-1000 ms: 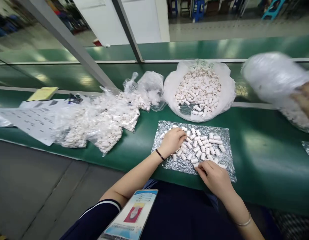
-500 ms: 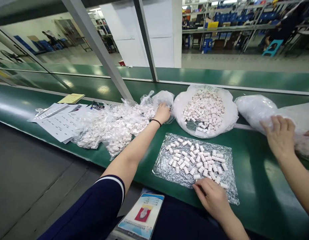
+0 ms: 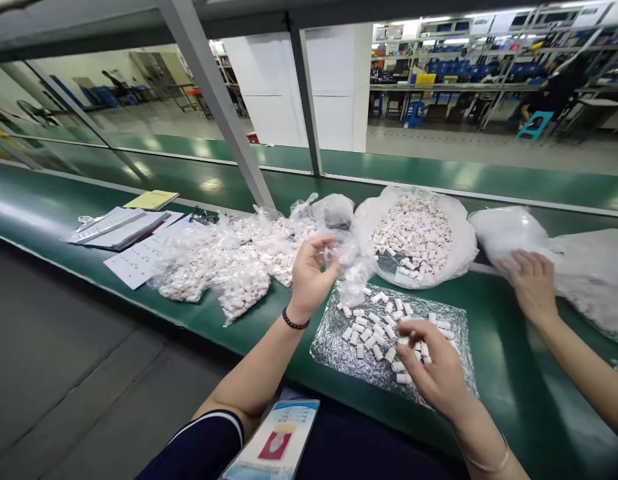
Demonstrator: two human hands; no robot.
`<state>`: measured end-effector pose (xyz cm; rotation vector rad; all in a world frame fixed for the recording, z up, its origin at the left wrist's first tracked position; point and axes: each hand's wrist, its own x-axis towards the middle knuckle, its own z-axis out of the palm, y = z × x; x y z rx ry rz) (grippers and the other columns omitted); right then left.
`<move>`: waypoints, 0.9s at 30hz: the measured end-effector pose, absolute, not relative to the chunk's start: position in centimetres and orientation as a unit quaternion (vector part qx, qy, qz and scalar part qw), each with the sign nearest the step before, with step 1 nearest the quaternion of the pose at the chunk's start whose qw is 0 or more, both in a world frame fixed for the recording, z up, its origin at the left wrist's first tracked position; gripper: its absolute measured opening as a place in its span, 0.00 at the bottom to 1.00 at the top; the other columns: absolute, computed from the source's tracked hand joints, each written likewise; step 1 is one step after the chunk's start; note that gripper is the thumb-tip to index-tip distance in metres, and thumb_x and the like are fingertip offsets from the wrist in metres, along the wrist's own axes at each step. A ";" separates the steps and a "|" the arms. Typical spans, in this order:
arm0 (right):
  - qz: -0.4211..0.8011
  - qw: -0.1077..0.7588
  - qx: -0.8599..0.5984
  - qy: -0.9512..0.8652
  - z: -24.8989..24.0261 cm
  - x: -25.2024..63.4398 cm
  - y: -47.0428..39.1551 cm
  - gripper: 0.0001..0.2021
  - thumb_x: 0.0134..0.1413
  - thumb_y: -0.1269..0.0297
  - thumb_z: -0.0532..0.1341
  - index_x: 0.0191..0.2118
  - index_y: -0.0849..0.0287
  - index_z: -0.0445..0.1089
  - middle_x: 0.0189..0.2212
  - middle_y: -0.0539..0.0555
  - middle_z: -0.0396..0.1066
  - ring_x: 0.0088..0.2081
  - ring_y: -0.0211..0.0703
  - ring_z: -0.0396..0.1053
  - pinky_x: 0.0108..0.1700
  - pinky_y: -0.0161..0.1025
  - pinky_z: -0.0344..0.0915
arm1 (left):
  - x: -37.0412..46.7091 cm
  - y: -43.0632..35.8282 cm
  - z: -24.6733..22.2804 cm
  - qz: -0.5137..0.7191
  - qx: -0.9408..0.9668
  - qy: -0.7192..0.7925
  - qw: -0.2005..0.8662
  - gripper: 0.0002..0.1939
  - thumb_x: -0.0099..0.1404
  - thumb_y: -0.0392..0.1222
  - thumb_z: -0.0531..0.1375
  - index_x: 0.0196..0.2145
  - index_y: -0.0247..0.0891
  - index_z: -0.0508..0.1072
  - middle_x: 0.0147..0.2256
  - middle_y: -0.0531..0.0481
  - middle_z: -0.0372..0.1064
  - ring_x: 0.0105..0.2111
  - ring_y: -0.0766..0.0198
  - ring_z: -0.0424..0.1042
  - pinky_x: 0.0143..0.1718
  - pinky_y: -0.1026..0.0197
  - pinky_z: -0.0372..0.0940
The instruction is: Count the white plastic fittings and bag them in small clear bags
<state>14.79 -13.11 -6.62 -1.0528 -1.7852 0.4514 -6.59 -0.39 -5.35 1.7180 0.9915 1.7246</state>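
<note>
On our left, filled plastic bags [image 3: 243, 293] slump across the tabletop [image 3: 503, 347], and just right of them we have our left hand [image 3: 311, 277] up in the air, thumb and fingers curled part-way, a clear plastic bag caught between them. That clear plastic bag [image 3: 357, 270] trails off to the right of the fingers and droops towards us, its long way slanting down over the far left corner of the silvery sheet [image 3: 329, 343]. It's thin, see-through and badly crumpled, with no white pieces that we can make out inside, and we cannot tell which end is the mouth.

Below its drooping end, here come the short white tubes [image 3: 378, 331], loose on the sheet, plain and stubby, their long axes pointing every which way, some touching, some apart. Which hand is nearer to them? Our right hand [image 3: 433, 367], clearly: it's over the near right part of the spread, thumb and forefinger parted in a loose arch, nothing that we can see gripped between them, tubes lying just under and to the left of the fingertips.
</note>
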 end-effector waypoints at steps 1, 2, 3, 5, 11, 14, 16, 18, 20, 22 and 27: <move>0.194 0.502 -0.443 -0.717 -5.9 14.3 -11.8 0.20 0.59 0.59 0.62 0.55 0.54 0.62 0.44 0.59 0.71 0.41 0.45 0.72 0.36 0.40 0.73 | -5.9 -1.3 -4.9 0.633 0.645 0.344 0.255 0.20 0.58 0.37 0.66 0.49 0.40 0.71 0.48 0.43 0.69 0.51 0.56 0.71 0.49 0.55 0.71; 0.201 0.510 -0.453 -0.703 -5.1 13.9 -10.5 0.30 0.56 0.55 0.65 0.61 0.54 0.56 0.52 0.62 0.67 0.48 0.50 0.71 0.41 0.44 0.74 | -5.2 -2.2 -4.5 0.627 0.661 0.321 0.259 0.21 0.59 0.36 0.66 0.50 0.40 0.72 0.49 0.42 0.69 0.52 0.55 0.70 0.51 0.53 0.71; 0.208 0.510 -0.461 -0.696 -4.4 13.7 -9.2 0.36 0.53 0.53 0.66 0.64 0.54 0.52 0.56 0.64 0.64 0.53 0.53 0.68 0.45 0.48 0.74 | -4.7 -2.8 -4.0 0.620 0.674 0.295 0.273 0.22 0.60 0.36 0.66 0.52 0.41 0.72 0.51 0.41 0.68 0.52 0.54 0.70 0.52 0.52 0.70; 0.229 0.507 -0.462 -0.691 -3.0 14.1 -7.1 0.34 0.53 0.54 0.66 0.63 0.53 0.56 0.57 0.62 0.64 0.55 0.54 0.67 0.51 0.51 0.72 | -4.1 -3.3 -2.9 0.618 0.669 0.248 0.330 0.20 0.61 0.37 0.65 0.52 0.41 0.74 0.52 0.41 0.70 0.52 0.54 0.71 0.52 0.52 0.71; 0.316 0.565 -0.409 -0.643 -0.3 19.8 -5.2 0.17 0.53 0.58 0.67 0.49 0.51 0.72 0.47 0.55 0.73 0.39 0.43 0.75 0.34 0.37 0.75 | -5.1 -0.4 1.5 0.718 0.418 0.226 0.508 0.13 0.47 0.42 0.74 0.32 0.39 0.81 0.31 0.51 0.78 0.28 0.68 0.76 0.30 0.69 0.72; 0.240 0.591 -0.410 -0.651 -0.3 21.6 -5.7 0.11 0.52 0.61 0.68 0.43 0.53 0.74 0.41 0.54 0.75 0.41 0.44 0.75 0.38 0.36 0.74 | -5.0 0.9 2.7 0.745 0.367 0.223 0.510 0.17 0.41 0.41 0.76 0.31 0.38 0.81 0.32 0.51 0.78 0.28 0.69 0.76 0.29 0.70 0.71; 0.172 0.596 -0.431 -0.655 -0.6 22.1 -6.0 0.07 0.54 0.62 0.67 0.39 0.54 0.74 0.39 0.54 0.76 0.42 0.44 0.74 0.42 0.38 0.74 | -4.6 1.4 2.7 0.759 0.350 0.214 0.505 0.17 0.41 0.40 0.76 0.31 0.39 0.81 0.32 0.51 0.78 0.28 0.69 0.76 0.29 0.70 0.70; 0.090 0.605 -0.466 -0.640 -0.8 22.4 -6.1 0.04 0.56 0.64 0.65 0.37 0.55 0.74 0.37 0.54 0.76 0.41 0.44 0.74 0.44 0.40 0.72 | -4.2 1.8 2.3 0.769 0.335 0.206 0.504 0.17 0.41 0.40 0.76 0.32 0.39 0.81 0.32 0.52 0.79 0.28 0.70 0.76 0.31 0.71 0.71; 0.010 0.611 -0.493 -0.619 -0.9 22.8 -6.1 0.03 0.57 0.65 0.64 0.37 0.55 0.74 0.36 0.53 0.76 0.39 0.43 0.74 0.43 0.41 0.72 | -3.9 2.1 1.8 0.775 0.321 0.204 0.505 0.17 0.41 0.39 0.76 0.32 0.40 0.81 0.33 0.53 0.79 0.29 0.71 0.76 0.32 0.71 0.71; -0.070 0.619 -0.496 -0.605 -0.9 23.2 -5.8 0.02 0.56 0.67 0.64 0.37 0.56 0.73 0.35 0.53 0.76 0.38 0.44 0.73 0.44 0.43 0.71 | -3.9 2.2 1.4 0.775 0.312 0.206 0.509 0.17 0.40 0.39 0.76 0.31 0.40 0.81 0.32 0.53 0.79 0.29 0.71 0.76 0.33 0.71 0.71; -0.231 0.600 -0.492 -0.586 -1.0 23.7 -4.6 0.03 0.55 0.70 0.64 0.36 0.57 0.72 0.33 0.53 0.74 0.37 0.45 0.72 0.41 0.44 0.70 | -4.2 1.8 1.2 0.775 0.314 0.195 0.512 0.15 0.43 0.37 0.75 0.31 0.42 0.81 0.33 0.55 0.79 0.32 0.70 0.77 0.35 0.70 0.72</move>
